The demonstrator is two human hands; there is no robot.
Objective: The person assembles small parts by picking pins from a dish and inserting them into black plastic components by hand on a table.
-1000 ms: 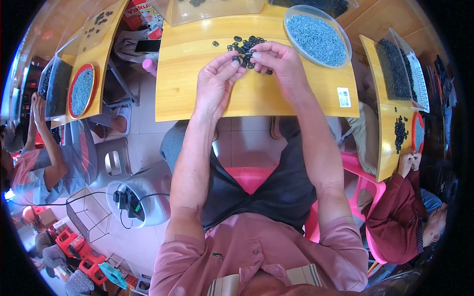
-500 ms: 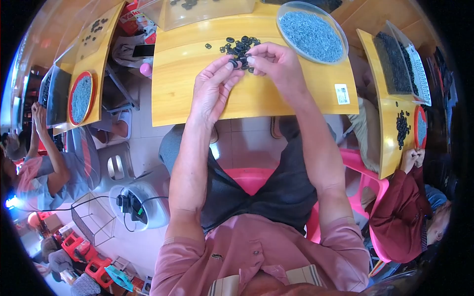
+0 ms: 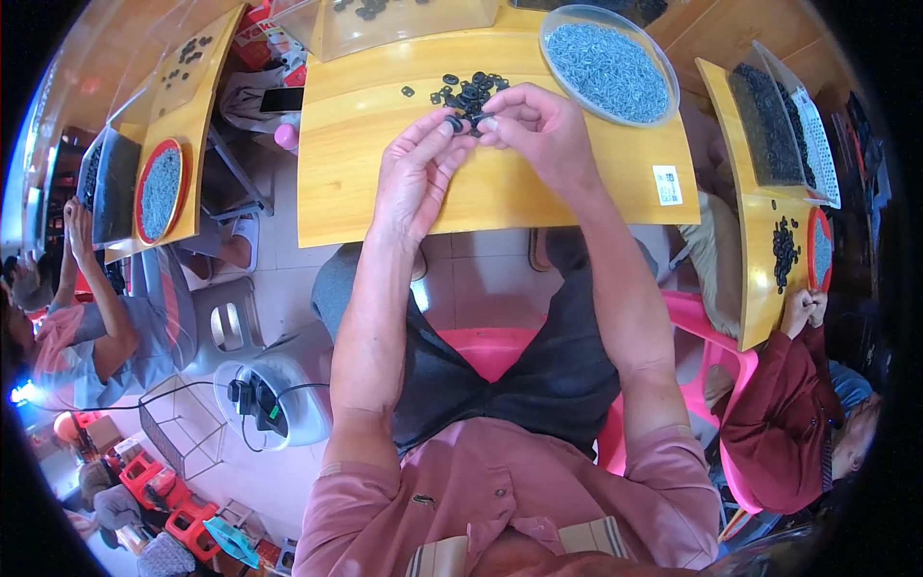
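Observation:
Above the near middle of the yellow table, my left hand (image 3: 419,163) pinches a small black oval part (image 3: 455,123) between thumb and fingers. Close beside it, my right hand (image 3: 543,130) has its thumb and forefinger pressed together at a small dark piece (image 3: 482,118), whose kind is too small to tell. The fingertips of both hands nearly meet. Just beyond them lies a loose pile of small black plastic-looking parts (image 3: 471,91), partly covered by my fingers.
A round clear tub (image 3: 670,106) of small silvery metal pieces (image 3: 608,72) stands at the far right of the table (image 3: 365,183). Behind is a clear bin (image 3: 413,34). Co-workers sit at tables on both sides. A stool (image 3: 288,385) with plugs and cables is at left.
My right fingertips have dipped slightly toward the part in my left hand. The left hand has stayed almost in place, and the picture has shifted a little.

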